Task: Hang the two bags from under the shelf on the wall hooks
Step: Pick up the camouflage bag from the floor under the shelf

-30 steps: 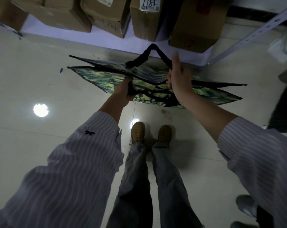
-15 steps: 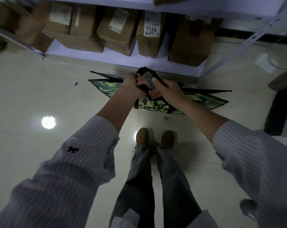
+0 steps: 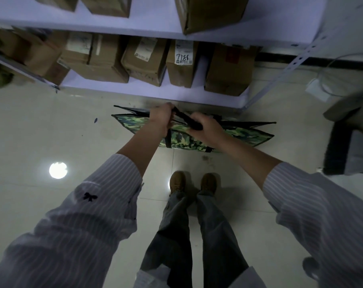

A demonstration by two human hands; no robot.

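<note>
A white metal shelf [image 3: 122, 88] loaded with cardboard boxes [image 3: 143, 59] stands over the pale tiled floor [image 3: 41, 132]. In front of it, held off the floor above the person's brown shoes [image 3: 177, 181], hang the flat camouflage bags [image 3: 184, 140] — how many layers, I cannot tell. The left hand [image 3: 160, 117] and right hand [image 3: 205, 127] each have their grip closed on the black handle straps [image 3: 186, 120] — knuckles nearly touching.

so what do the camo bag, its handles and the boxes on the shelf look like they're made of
Camo bag: probably coated woven or laminated plastic fabric; it holds stiff, flat folded panels with a slight sheen. Handles: black webbing-like strap, matte and flexible, gripped by the left hand and right hand. Boxes: plain brown cardboard, matte, with white paper labels.
</note>
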